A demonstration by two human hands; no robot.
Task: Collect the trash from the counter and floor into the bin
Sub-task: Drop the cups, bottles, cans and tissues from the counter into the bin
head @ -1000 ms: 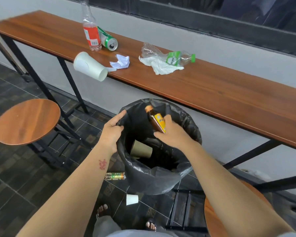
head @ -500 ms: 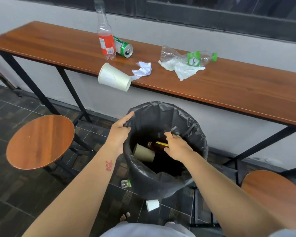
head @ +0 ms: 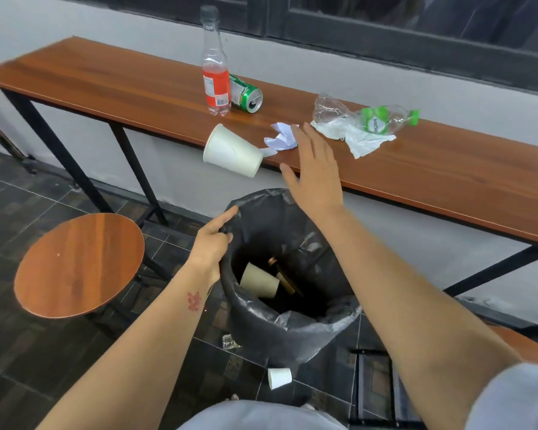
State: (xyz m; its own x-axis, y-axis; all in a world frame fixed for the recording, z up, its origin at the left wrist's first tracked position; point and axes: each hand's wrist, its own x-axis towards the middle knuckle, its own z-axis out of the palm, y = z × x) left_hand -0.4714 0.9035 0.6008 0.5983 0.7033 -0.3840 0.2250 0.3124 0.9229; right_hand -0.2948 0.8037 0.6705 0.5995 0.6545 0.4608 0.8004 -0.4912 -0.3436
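Observation:
A bin lined with a black bag stands on the floor below the wooden counter; a brown paper cup and a brown bottle lie inside. My left hand grips the bag's rim. My right hand hovers open over the counter edge, fingers spread beside a crumpled white paper. Also on the counter: a tipped white cup, a red-labelled bottle, a green can, a crushed clear bottle on a white wrapper.
A small white cup and a bit of clear plastic lie on the tiled floor by the bin. One round wooden stool stands to the left, another at the right edge. Black counter legs run behind.
My right hand let the brown bottle drop into the bin, then rose empty up to the counter near the crumpled paper. My left hand kept its grip on the bag rim.

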